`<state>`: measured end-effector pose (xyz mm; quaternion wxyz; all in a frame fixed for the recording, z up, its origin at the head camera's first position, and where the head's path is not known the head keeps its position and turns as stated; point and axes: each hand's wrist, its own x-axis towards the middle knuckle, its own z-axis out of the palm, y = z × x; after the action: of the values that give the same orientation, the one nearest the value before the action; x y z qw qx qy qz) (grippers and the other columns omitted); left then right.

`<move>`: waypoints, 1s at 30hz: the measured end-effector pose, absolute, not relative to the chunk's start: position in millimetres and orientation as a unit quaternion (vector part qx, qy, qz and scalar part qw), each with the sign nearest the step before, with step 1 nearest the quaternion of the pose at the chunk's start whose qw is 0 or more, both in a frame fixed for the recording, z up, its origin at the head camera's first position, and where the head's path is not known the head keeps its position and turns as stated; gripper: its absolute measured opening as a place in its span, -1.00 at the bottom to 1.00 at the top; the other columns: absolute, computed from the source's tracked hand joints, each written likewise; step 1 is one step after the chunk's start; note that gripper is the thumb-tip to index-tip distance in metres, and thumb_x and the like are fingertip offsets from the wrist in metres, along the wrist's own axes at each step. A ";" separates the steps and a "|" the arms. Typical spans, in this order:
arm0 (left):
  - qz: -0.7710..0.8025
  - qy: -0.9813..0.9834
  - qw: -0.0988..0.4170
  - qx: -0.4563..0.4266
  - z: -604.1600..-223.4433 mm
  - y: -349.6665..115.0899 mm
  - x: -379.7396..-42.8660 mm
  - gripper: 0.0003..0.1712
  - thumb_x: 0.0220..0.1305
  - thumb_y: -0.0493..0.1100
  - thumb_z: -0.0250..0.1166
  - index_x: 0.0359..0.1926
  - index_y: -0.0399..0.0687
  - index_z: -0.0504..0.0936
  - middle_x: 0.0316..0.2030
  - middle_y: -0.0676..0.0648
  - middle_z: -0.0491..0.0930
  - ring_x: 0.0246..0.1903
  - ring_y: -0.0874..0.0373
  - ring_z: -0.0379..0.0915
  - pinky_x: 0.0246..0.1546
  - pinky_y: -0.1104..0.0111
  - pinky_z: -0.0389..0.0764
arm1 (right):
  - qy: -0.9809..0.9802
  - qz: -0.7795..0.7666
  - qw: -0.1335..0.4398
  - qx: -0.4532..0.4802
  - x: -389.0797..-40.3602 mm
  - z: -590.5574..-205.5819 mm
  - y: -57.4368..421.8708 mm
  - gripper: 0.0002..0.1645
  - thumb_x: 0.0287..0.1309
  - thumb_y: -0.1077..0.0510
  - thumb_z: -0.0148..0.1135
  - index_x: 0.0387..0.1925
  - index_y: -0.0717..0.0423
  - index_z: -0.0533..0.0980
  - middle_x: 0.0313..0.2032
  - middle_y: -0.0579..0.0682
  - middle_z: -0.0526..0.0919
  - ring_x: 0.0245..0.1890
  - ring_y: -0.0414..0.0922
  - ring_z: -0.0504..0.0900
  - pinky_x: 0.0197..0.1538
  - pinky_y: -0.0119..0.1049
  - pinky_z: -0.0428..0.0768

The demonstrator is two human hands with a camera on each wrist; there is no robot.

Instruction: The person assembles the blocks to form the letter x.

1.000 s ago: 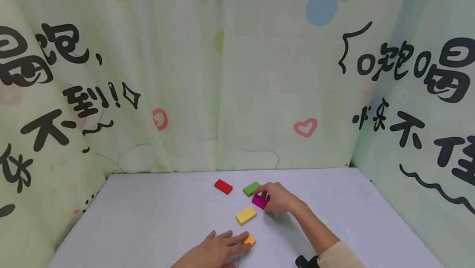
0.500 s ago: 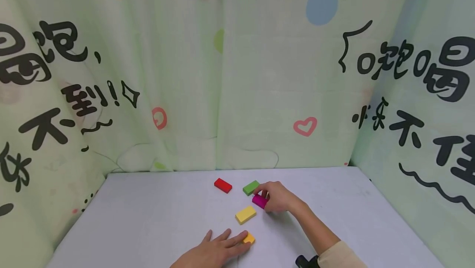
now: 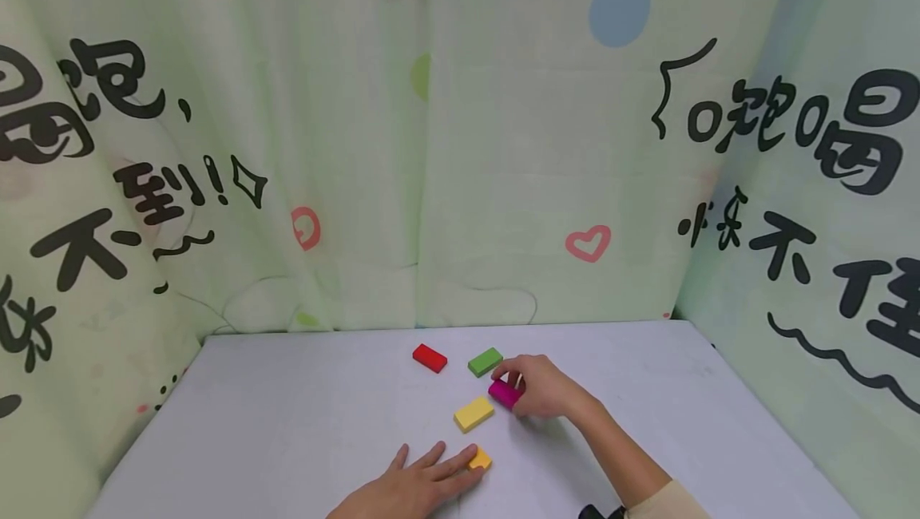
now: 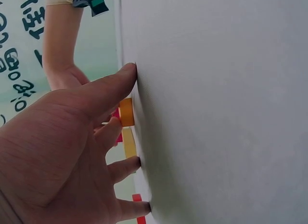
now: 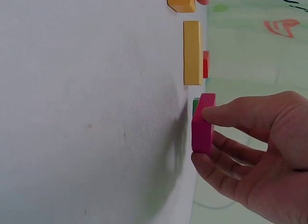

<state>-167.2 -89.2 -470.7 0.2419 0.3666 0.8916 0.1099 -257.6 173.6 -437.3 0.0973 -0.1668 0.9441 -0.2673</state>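
Note:
My right hand (image 3: 549, 390) pinches a magenta block (image 5: 203, 125) between thumb and fingers. In the head view that block lies just in front of a green block (image 3: 485, 362). Whether it touches the table cannot be told. My left hand (image 3: 410, 487) rests with spread fingers near the front of the table, its index fingertip touching an orange block (image 3: 481, 459). The fingers partly cover this block in the head view; its side shows in the left wrist view (image 4: 126, 112). A pale yellow block (image 3: 473, 414) lies between the orange and magenta ones.
A red block (image 3: 430, 358) lies left of the green one, toward the back of the white table (image 3: 287, 415). Curtains (image 3: 496, 184) with printed characters stand behind and at both sides. A black object (image 3: 602, 512) sits by the right sleeve.
Against the other blocks, my right hand and the magenta block have shifted slightly right and nearer. The left hand stays at the orange block. The head view has drifted a little.

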 end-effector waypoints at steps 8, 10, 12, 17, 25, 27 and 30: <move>0.109 0.892 0.241 0.365 -470.2 -88.6 -167.4 -0.09 0.31 0.48 0.23 0.60 0.58 0.14 0.63 0.33 0.00 0.58 -0.15 0.11 0.28 -0.52 0.23 | 0.941 -0.272 0.098 -0.176 -251.1 -433.7 176.2 -0.42 -0.09 0.37 0.56 0.05 0.03 0.66 -0.22 -0.07 0.63 -0.24 -0.13 0.55 -0.20 -0.24 0.69; 0.111 0.892 0.242 0.366 -470.1 -88.4 -167.3 -0.10 0.32 0.47 0.23 0.60 0.58 0.14 0.63 0.33 0.00 0.58 -0.16 0.11 0.28 -0.52 0.23 | 0.940 -0.271 0.097 -0.181 -248.8 -432.9 176.4 -0.42 -0.09 0.37 0.56 0.05 0.04 0.66 -0.21 -0.07 0.63 -0.23 -0.12 0.55 -0.20 -0.23 0.69; 0.113 0.892 0.239 0.368 -470.0 -88.6 -167.0 -0.10 0.32 0.46 0.23 0.60 0.57 0.15 0.63 0.33 0.01 0.58 -0.16 0.11 0.27 -0.52 0.24 | 0.940 -0.273 0.096 -0.183 -246.4 -431.6 176.6 -0.43 -0.08 0.37 0.55 0.05 0.05 0.66 -0.21 -0.06 0.63 -0.24 -0.12 0.55 -0.20 -0.23 0.69; 0.111 0.892 0.235 0.370 -468.9 -88.9 -166.4 -0.09 0.31 0.46 0.25 0.60 0.55 0.15 0.62 0.31 0.02 0.58 -0.16 0.13 0.26 -0.52 0.26 | 0.937 -0.277 0.095 -0.188 -241.9 -429.2 178.0 -0.44 -0.07 0.38 0.54 0.05 0.07 0.66 -0.22 -0.06 0.63 -0.25 -0.11 0.56 -0.19 -0.22 0.68; 0.115 0.892 0.250 0.360 -467.7 -86.9 -169.6 -0.09 0.31 0.44 0.26 0.60 0.57 0.15 0.62 0.33 0.04 0.58 -0.17 0.12 0.27 -0.54 0.22 | 0.933 -0.284 0.094 -0.200 -234.8 -430.7 180.6 -0.45 -0.07 0.36 0.56 0.04 0.07 0.66 -0.22 -0.05 0.63 -0.25 -0.10 0.56 -0.20 -0.18 0.68; 0.115 0.892 0.245 0.363 -467.5 -87.4 -168.7 -0.09 0.31 0.44 0.27 0.60 0.56 0.16 0.62 0.31 0.05 0.57 -0.17 0.13 0.27 -0.53 0.24 | 0.932 -0.287 0.097 -0.201 -232.6 -431.9 181.4 -0.45 -0.07 0.36 0.56 0.04 0.07 0.66 -0.22 -0.05 0.63 -0.26 -0.10 0.56 -0.20 -0.19 0.68; 0.115 0.892 0.237 0.367 -466.6 -88.2 -166.6 -0.10 0.32 0.44 0.26 0.60 0.54 0.18 0.62 0.31 0.05 0.57 -0.16 0.14 0.25 -0.52 0.26 | 0.930 -0.291 0.103 -0.201 -228.8 -433.1 182.0 -0.44 -0.07 0.35 0.57 0.04 0.06 0.66 -0.22 -0.06 0.62 -0.26 -0.10 0.56 -0.21 -0.21 0.68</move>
<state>-166.6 -88.2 -466.6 0.2368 0.3673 0.8921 0.1148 -228.8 182.0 -433.1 0.1034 -0.2011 0.9296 -0.2910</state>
